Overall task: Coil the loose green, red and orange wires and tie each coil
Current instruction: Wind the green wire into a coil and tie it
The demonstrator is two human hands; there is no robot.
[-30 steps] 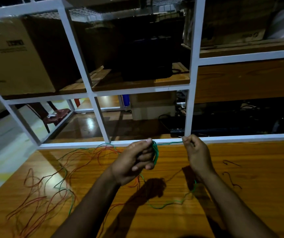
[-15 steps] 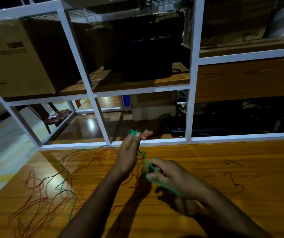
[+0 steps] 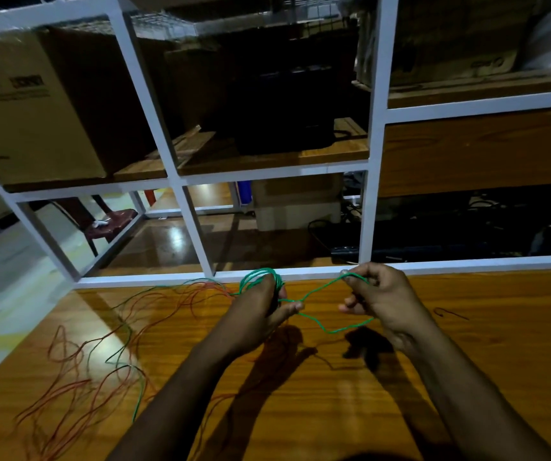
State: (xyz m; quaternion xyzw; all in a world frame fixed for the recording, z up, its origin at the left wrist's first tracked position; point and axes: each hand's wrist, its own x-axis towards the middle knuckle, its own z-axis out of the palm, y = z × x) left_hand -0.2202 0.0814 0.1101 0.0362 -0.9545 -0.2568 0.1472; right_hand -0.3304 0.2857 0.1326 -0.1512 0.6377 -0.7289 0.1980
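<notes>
Shelf [image 3: 267, 171] bays hold cardboard box [image 3: 31, 104] — green wire [image 3: 320, 294] between hands.

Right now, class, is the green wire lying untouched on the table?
No: green wire loops round the left hand, and the right hand pinches it.

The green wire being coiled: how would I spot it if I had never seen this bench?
Find the wooden table below the white frame. Above its far edge, the left hand wears loops of green wire, and the right hand pinches its free strand. Unlike the loose wires lying flat at left, it is lifted between both hands.
</notes>
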